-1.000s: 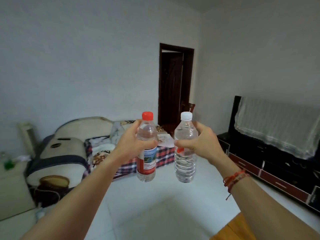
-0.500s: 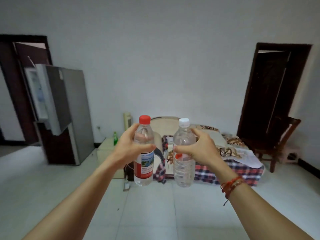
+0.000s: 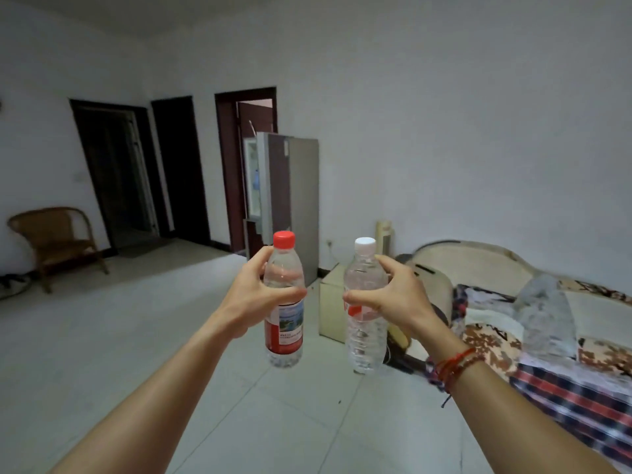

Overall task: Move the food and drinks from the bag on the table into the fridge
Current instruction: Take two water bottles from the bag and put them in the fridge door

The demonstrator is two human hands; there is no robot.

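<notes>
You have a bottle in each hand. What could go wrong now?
The left hand holds the red-capped bottle and the right hand the white-capped bottle, both gripped around the upper half, so one might slip and hit the tiled floor. With no free hand, moving the fridge door or making shelf room could be awkward.

Your left arm: bare, reaching in from 7 o'clock. Your left hand (image 3: 251, 297): fingers and thumb curled round the red-capped bottle (image 3: 284, 331). Your right arm: bare, from 5 o'clock. Your right hand (image 3: 398, 299): grips the white-capped bottle (image 3: 363, 340).
</notes>
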